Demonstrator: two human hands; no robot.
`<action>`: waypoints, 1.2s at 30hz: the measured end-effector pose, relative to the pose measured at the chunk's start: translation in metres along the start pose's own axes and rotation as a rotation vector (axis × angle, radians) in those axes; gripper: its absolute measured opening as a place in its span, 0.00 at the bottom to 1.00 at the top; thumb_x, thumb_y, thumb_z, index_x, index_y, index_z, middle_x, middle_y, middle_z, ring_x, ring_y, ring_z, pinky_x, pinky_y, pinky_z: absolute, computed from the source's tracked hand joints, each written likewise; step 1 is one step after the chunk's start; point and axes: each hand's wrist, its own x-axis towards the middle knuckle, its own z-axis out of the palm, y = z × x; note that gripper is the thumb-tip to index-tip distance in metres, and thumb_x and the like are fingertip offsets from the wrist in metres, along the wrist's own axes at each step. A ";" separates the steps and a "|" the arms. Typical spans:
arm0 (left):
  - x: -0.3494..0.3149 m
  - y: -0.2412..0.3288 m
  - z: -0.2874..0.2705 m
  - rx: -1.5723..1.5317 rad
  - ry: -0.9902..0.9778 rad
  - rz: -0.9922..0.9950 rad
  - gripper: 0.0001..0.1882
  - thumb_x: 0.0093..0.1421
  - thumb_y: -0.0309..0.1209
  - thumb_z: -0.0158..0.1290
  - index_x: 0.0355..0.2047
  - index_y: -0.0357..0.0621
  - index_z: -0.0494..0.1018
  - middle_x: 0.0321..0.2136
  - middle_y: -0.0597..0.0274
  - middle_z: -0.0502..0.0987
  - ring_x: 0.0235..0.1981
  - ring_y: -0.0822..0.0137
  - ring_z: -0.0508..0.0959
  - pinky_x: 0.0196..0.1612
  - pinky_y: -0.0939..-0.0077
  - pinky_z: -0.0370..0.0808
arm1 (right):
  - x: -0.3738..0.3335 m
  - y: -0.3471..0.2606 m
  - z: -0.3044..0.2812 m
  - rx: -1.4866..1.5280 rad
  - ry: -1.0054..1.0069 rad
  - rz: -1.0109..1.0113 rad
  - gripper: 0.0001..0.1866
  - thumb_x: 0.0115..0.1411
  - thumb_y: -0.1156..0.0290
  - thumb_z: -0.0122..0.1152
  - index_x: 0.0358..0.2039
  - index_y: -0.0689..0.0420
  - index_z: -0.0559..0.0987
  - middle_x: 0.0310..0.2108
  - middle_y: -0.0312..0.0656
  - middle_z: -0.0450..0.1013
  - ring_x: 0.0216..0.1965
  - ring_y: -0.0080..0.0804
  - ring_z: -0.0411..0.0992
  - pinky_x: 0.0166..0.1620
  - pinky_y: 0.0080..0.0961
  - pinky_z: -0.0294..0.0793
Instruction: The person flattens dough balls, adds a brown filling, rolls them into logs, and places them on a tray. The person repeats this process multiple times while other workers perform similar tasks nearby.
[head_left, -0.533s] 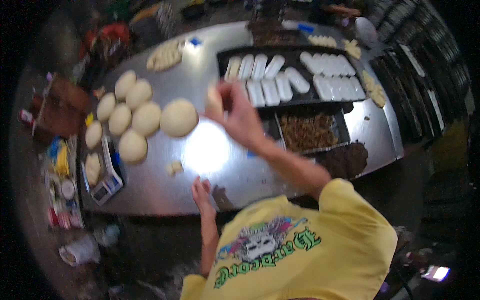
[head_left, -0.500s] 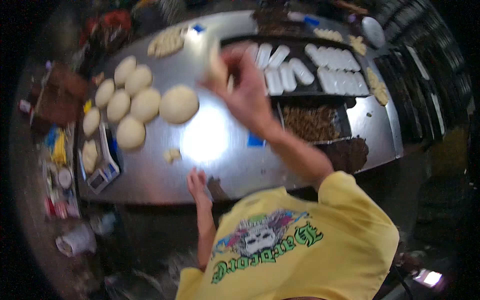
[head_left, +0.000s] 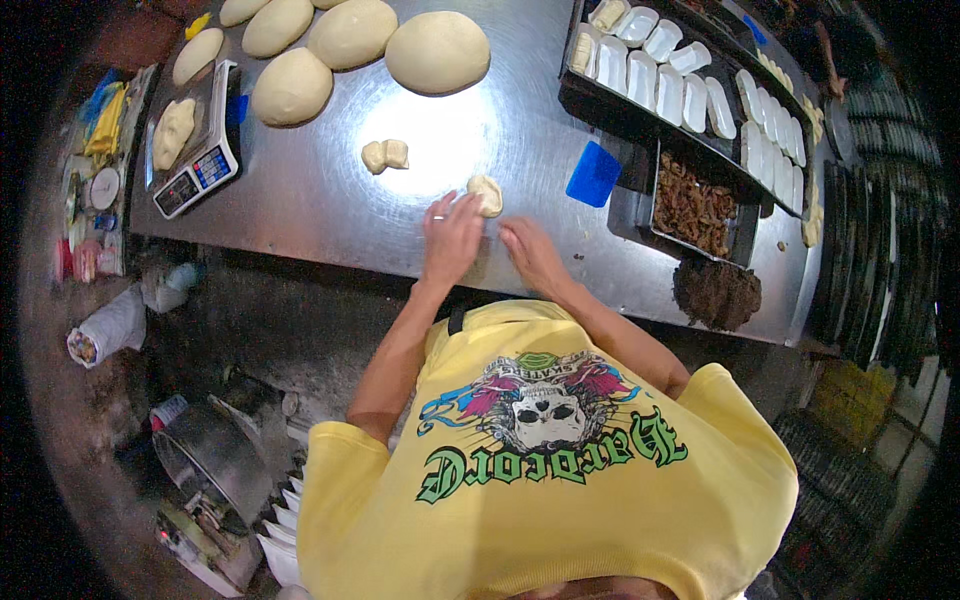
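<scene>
A small folded piece of pale dough [head_left: 486, 196] lies on the metal table near its front edge. My left hand [head_left: 452, 237], a ring on one finger, reaches to its left side with fingers stretched out, the fingertips touching it. Just right of the dough, my right hand [head_left: 533, 257] rests low over the table, fingers loosely bent and apart from the dough, nothing seen in it. Two small dough lumps [head_left: 385, 156] sit together beyond my left hand. Farther off lie several large rounded dough balls [head_left: 438, 53].
A digital scale [head_left: 198, 165] bearing a dough lump [head_left: 174, 134] stands at left. A blue scraper [head_left: 594, 174] lies to the right. Beyond it are a black tray [head_left: 600, 106] of small white dishes, a metal pan [head_left: 743, 240] of shredded brown filling, and a dark brown heap [head_left: 717, 294].
My right hand has come back from beside the tray of white dishes, where it held something pale and blurred. My left hand now touches the dough piece. The view has shifted toward the table's front edge.
</scene>
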 end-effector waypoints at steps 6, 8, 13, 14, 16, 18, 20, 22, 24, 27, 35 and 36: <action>-0.007 -0.027 0.034 0.375 -0.283 0.080 0.36 0.68 0.46 0.48 0.72 0.49 0.55 0.75 0.66 0.49 0.75 0.47 0.48 0.68 0.22 0.37 | 0.019 0.015 0.005 -0.767 0.044 -0.327 0.29 0.73 0.53 0.45 0.68 0.56 0.66 0.71 0.49 0.58 0.70 0.47 0.55 0.73 0.48 0.47; -0.011 -0.027 0.021 0.383 -0.303 0.098 0.36 0.69 0.49 0.47 0.73 0.52 0.54 0.75 0.70 0.50 0.74 0.48 0.49 0.67 0.19 0.35 | 0.014 0.025 0.003 -0.742 -0.009 -0.229 0.32 0.71 0.52 0.48 0.68 0.57 0.65 0.72 0.47 0.56 0.71 0.46 0.54 0.72 0.55 0.44; 0.010 -0.026 0.023 0.217 -0.149 0.030 0.33 0.69 0.46 0.46 0.73 0.54 0.56 0.74 0.72 0.52 0.74 0.49 0.49 0.67 0.21 0.32 | 0.053 0.007 0.015 -0.387 0.023 -0.133 0.30 0.70 0.52 0.47 0.67 0.56 0.67 0.72 0.43 0.56 0.73 0.45 0.53 0.72 0.64 0.39; 0.014 -0.026 0.026 0.283 -0.180 0.033 0.33 0.70 0.45 0.45 0.72 0.53 0.56 0.74 0.72 0.53 0.74 0.50 0.49 0.68 0.22 0.31 | 0.057 0.013 0.028 -0.477 0.085 -0.166 0.29 0.70 0.53 0.47 0.67 0.55 0.68 0.72 0.43 0.57 0.72 0.45 0.53 0.72 0.64 0.40; 0.033 -0.033 0.033 0.422 -0.229 0.032 0.31 0.70 0.44 0.43 0.72 0.53 0.58 0.73 0.72 0.54 0.74 0.50 0.49 0.68 0.23 0.30 | 0.065 0.024 0.031 -0.633 0.121 -0.211 0.28 0.70 0.55 0.47 0.65 0.55 0.69 0.71 0.43 0.58 0.72 0.45 0.53 0.72 0.62 0.42; 0.052 -0.033 0.020 0.428 -0.319 -0.013 0.30 0.70 0.42 0.42 0.71 0.53 0.60 0.73 0.71 0.56 0.74 0.50 0.49 0.69 0.25 0.29 | 0.083 0.027 0.016 -0.761 0.063 -0.243 0.27 0.69 0.57 0.48 0.65 0.55 0.69 0.71 0.43 0.59 0.73 0.45 0.53 0.73 0.59 0.43; 0.068 -0.022 0.009 0.401 -0.409 -0.062 0.29 0.70 0.42 0.41 0.71 0.53 0.61 0.73 0.69 0.56 0.74 0.50 0.50 0.69 0.25 0.29 | 0.091 0.041 0.011 -0.756 0.019 -0.195 0.29 0.69 0.56 0.45 0.67 0.53 0.64 0.72 0.43 0.56 0.74 0.44 0.50 0.73 0.58 0.41; 0.052 -0.021 0.010 0.355 -0.396 -0.066 0.32 0.70 0.41 0.43 0.72 0.49 0.55 0.74 0.58 0.51 0.75 0.49 0.49 0.70 0.29 0.32 | 0.085 0.002 -0.009 -0.601 -0.172 -0.086 0.31 0.74 0.52 0.37 0.72 0.52 0.57 0.75 0.42 0.50 0.76 0.42 0.46 0.74 0.58 0.35; 0.021 -0.022 0.022 0.279 -0.382 0.071 0.34 0.70 0.40 0.44 0.73 0.46 0.52 0.74 0.53 0.49 0.75 0.49 0.48 0.71 0.32 0.33 | 0.050 0.018 0.004 -0.378 -0.098 -0.172 0.32 0.75 0.52 0.38 0.74 0.52 0.54 0.76 0.42 0.49 0.76 0.42 0.45 0.74 0.58 0.34; -0.033 -0.014 0.036 0.234 -0.409 0.169 0.36 0.70 0.39 0.46 0.74 0.43 0.49 0.75 0.49 0.47 0.75 0.49 0.47 0.72 0.35 0.35 | -0.014 0.027 0.012 -0.636 -0.109 -0.236 0.32 0.74 0.52 0.42 0.73 0.53 0.56 0.75 0.42 0.51 0.75 0.43 0.47 0.74 0.54 0.37; -0.011 0.045 0.038 0.009 -0.165 0.119 0.38 0.70 0.42 0.46 0.73 0.36 0.48 0.74 0.43 0.46 0.74 0.43 0.45 0.73 0.42 0.39 | -0.027 0.046 -0.053 0.240 0.091 0.080 0.20 0.72 0.60 0.52 0.56 0.59 0.75 0.54 0.45 0.73 0.54 0.39 0.72 0.57 0.37 0.71; -0.011 0.047 0.043 0.066 -0.219 0.108 0.38 0.71 0.42 0.45 0.73 0.36 0.47 0.74 0.43 0.45 0.75 0.42 0.44 0.73 0.42 0.39 | -0.034 0.061 -0.077 0.277 0.139 0.070 0.18 0.71 0.61 0.54 0.55 0.59 0.76 0.49 0.45 0.75 0.49 0.37 0.75 0.53 0.35 0.73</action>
